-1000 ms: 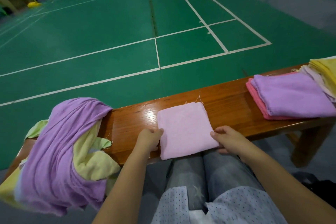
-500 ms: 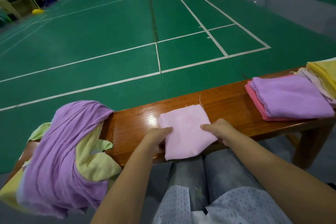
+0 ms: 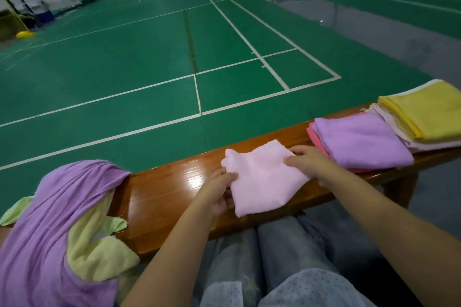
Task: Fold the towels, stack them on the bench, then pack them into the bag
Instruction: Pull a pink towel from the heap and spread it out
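A folded pale pink towel (image 3: 262, 182) is lifted a little off the wooden bench (image 3: 169, 192), tilted, near the bench's middle. My left hand (image 3: 219, 189) pinches its left edge and my right hand (image 3: 309, 162) grips its right edge. Just to the right lies a folded purple towel (image 3: 361, 142) on a pink one (image 3: 314, 139). Beyond that sits a stack topped by a folded yellow towel (image 3: 429, 109). At the bench's left end is a heap of unfolded towels, a purple one (image 3: 50, 227) draped over yellow-green ones (image 3: 97, 252). No bag is in view.
My knees in grey trousers (image 3: 262, 252) are against the bench's near side. Past the bench stretches a green court floor (image 3: 149, 57) with white lines. A bench leg (image 3: 399, 189) stands at the right.
Both hands have lifted the pink towel off the bench and carried it rightward, towards the purple folded towel. The view has tilted up.
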Available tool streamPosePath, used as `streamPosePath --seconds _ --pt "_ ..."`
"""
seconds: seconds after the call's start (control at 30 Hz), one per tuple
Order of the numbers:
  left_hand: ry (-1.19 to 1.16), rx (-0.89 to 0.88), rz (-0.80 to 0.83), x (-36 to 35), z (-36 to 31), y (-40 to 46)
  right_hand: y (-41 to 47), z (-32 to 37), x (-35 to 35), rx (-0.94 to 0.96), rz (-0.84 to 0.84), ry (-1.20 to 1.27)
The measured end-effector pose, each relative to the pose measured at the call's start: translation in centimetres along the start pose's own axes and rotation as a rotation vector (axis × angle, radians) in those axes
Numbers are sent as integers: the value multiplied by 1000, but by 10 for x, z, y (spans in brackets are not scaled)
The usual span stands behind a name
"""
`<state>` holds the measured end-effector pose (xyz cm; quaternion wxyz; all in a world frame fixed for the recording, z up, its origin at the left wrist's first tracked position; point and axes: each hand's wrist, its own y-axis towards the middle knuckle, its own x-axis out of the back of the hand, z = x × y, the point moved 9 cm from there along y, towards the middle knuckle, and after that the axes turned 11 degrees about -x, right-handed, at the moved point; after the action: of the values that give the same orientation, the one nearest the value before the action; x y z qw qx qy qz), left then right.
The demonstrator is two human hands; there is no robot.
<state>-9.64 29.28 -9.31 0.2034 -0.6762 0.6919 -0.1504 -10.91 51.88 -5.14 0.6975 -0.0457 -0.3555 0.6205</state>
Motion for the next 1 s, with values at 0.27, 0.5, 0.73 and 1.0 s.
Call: streamPosePath --seconds 0.27,0.5,0.73,1.0 --pt "-105 -120 214 -128 -59 22 3 7 143 110 -287 136" --pt "-124 -100 337 -236 -70 42 13 -18 234 128 -438 224" --pt "52 -65 309 -269 -32 72 59 -80 246 -79 -488 -271" --pt "298 -74 327 -253 -12 71 58 -70 222 29 -569 -466"
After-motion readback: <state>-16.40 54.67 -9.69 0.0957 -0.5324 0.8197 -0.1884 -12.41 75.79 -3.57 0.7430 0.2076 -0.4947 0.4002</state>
